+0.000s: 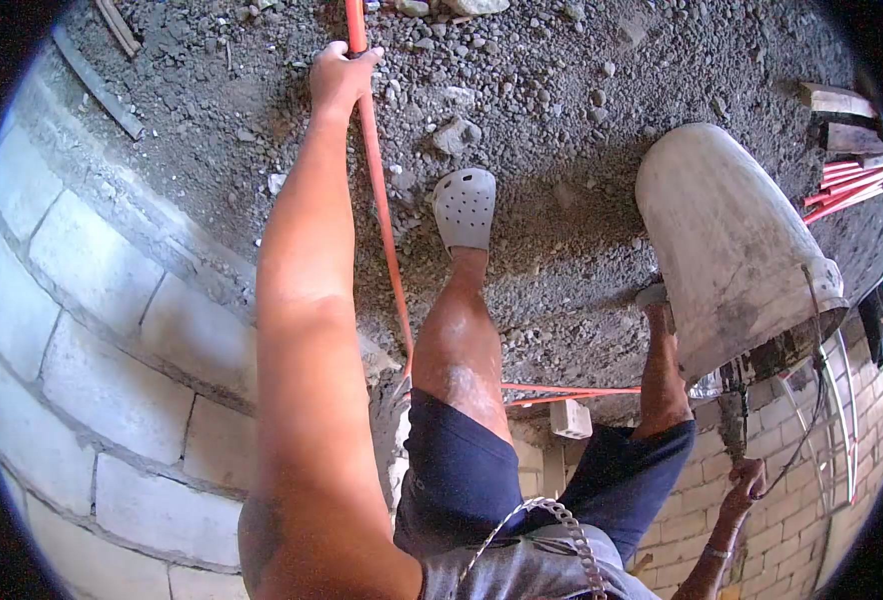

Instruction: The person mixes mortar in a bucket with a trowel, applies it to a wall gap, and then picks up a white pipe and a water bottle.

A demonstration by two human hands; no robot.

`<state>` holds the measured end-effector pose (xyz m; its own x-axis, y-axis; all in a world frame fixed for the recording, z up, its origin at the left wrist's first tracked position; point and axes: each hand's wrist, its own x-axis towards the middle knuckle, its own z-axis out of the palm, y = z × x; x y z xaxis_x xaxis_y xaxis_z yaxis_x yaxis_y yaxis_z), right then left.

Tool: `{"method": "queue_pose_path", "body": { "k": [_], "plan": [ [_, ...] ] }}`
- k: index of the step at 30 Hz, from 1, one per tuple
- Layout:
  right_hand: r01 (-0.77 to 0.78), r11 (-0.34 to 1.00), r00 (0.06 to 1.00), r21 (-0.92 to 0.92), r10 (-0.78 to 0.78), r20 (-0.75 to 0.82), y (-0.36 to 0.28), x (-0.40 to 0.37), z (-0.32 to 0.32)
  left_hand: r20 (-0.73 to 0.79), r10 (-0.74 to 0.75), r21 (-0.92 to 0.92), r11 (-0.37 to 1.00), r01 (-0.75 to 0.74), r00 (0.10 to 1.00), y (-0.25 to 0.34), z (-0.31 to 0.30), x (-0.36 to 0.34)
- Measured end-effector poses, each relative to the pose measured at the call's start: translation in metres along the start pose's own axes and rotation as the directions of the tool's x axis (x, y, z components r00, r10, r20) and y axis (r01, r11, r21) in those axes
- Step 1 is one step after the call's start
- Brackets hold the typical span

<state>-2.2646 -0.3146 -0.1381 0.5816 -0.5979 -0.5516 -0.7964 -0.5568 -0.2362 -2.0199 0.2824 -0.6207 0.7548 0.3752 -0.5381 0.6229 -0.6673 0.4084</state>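
Observation:
My left hand [340,82] is closed round a long orange pipe [380,190], with the arm stretched out far ahead of me. From that hand the pipe slants back down beside my left leg. At the lower right, my right hand [747,480] is closed on the thin handle [807,435] of a large, mortar-stained whitish bucket [732,230]. The bucket hangs beside my right leg with its open rim toward my hand. A mortar-crusted tool [733,410] runs from the rim to the same hand; I cannot tell whether my fingers hold it too.
Loose gravel and stones [552,90] cover the uneven ground. A block wall [112,400] stands close on my left, another [692,510] behind. Orange pipes [855,187] and wood pieces [847,100] lie at the far right. A hollow block [571,418] shows between my legs.

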Motion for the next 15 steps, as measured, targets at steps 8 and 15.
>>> {"method": "queue_pose_path", "body": {
  "k": [8,15],
  "plan": [
    [0.003,0.998,0.998,-0.056,-0.007,-0.058,-0.008,0.004,0.001,0.253,-0.103,-0.112,0.985,0.135,0.962,-0.006,0.002,0.021],
    [-0.001,1.0,0.996,0.005,0.0,0.085,0.013,0.001,-0.01,0.328,-0.188,-0.078,0.971,0.225,0.926,-0.014,0.012,0.036]
  ]
}}
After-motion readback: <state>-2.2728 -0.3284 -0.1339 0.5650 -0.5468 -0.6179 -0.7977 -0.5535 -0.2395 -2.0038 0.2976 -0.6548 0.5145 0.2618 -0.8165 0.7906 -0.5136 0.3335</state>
